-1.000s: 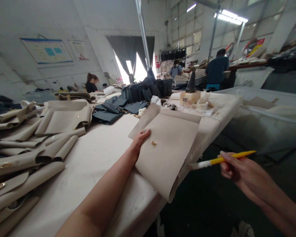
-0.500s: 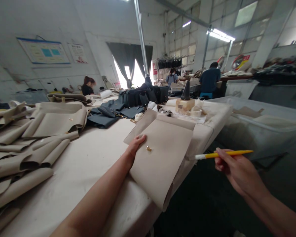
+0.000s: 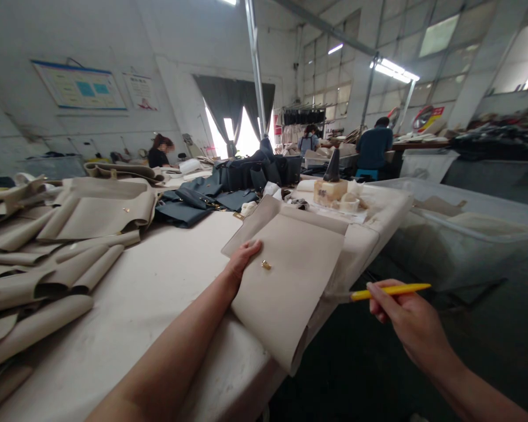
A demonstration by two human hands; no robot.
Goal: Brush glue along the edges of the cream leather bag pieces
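Head cam – smooth rect. panel [image 3: 293, 275]

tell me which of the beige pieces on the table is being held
The beige piece at the right edge of the table: the left hand grips it, while no hand touches the beige pile at left.

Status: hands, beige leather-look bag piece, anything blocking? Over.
Left hand gripping bag piece at left side. Right hand holding slim yellow-handled brush, blurred tip near piece's right edge, contact unclear. No obstruction seen.

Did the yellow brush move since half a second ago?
Yes. Against the white table, the yellow brush in the right hand moved left and down in the picture, nearer the beige piece.
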